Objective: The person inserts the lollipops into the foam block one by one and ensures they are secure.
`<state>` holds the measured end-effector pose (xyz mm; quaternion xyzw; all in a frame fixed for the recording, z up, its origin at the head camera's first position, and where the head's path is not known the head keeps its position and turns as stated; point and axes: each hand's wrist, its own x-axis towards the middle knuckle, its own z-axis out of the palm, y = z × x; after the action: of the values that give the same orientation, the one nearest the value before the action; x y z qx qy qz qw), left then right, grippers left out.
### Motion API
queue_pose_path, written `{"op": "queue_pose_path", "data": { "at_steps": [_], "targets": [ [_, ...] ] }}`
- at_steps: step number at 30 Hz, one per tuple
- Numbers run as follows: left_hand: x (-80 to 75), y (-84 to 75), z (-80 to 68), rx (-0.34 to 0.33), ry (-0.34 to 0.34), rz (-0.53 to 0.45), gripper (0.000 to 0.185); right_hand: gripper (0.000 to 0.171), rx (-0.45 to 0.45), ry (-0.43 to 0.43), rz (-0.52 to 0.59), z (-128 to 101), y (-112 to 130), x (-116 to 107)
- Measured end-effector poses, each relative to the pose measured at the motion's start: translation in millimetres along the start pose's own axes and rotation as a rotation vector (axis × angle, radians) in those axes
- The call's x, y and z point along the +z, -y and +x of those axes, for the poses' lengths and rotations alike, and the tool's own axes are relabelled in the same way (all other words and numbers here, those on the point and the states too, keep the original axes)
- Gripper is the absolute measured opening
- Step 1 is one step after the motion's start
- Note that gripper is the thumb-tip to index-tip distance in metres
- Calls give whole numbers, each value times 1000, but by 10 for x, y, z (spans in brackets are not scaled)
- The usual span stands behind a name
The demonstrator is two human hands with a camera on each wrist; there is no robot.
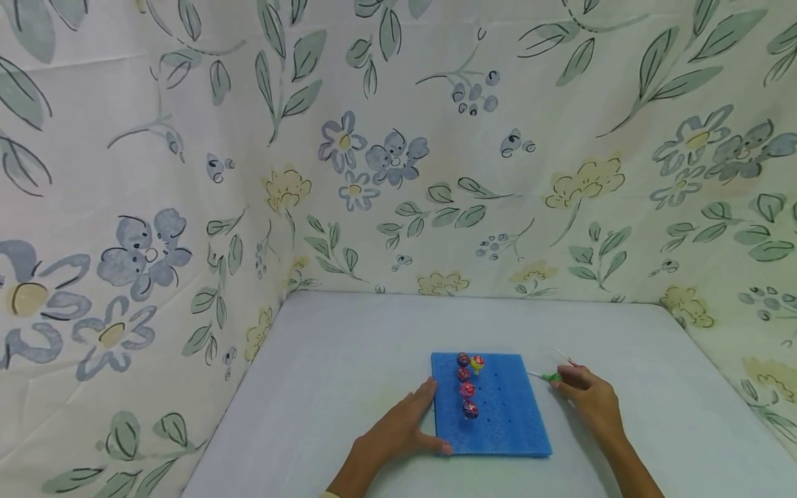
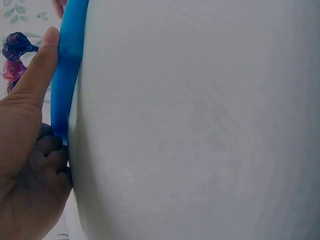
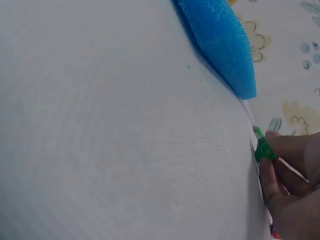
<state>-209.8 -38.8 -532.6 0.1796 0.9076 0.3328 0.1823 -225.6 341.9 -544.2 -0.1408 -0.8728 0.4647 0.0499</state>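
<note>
My left hand [image 1: 398, 425] rests at the near-left corner of a blue foam board [image 1: 498, 436]. Its fingers lie along the left side and its thumb [image 2: 42, 65] stretches against the front edge. Between thumb and fingertips, my right hand [image 1: 591, 401] pinches a green-wrapped lollipop [image 3: 265, 150], just right of the board. The white stick [image 1: 534, 374] of this lollipop points left toward the board's right edge. A column of dark and pink wrapped lollipops [image 1: 467, 389] stands in the board's left part, with a yellow and red lollipop [image 1: 477, 362] beside the farthest one.
Behind the right hand's fingers lies another white stick [image 1: 562, 355] with a red wrapper, mostly hidden. Rows of small holes [image 1: 499, 394] run down the board. The white table [image 1: 349, 339] is bordered at the back and sides by floral cloth [image 1: 398, 256].
</note>
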Motion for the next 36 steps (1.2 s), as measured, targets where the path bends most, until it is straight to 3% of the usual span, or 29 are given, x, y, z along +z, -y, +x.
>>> {"op": "queue_pose_path", "data": {
  "at_steps": [7, 19, 28, 36],
  "targets": [
    [-2, -13, -6, -1, 5, 6, 124, 50, -11, -31, -47, -16, 22, 32],
    [-16, -41, -27, 4, 9, 4, 122, 54, 6, -1, -87, 15, 8, 25],
    [13, -15, 10, -13, 8, 9, 123, 50, 9, -56, -108, 8, 17, 64],
    [17, 8, 7, -10, -2, 9, 124, 49, -23, -78, -52, -25, 55, 64]
  ]
}}
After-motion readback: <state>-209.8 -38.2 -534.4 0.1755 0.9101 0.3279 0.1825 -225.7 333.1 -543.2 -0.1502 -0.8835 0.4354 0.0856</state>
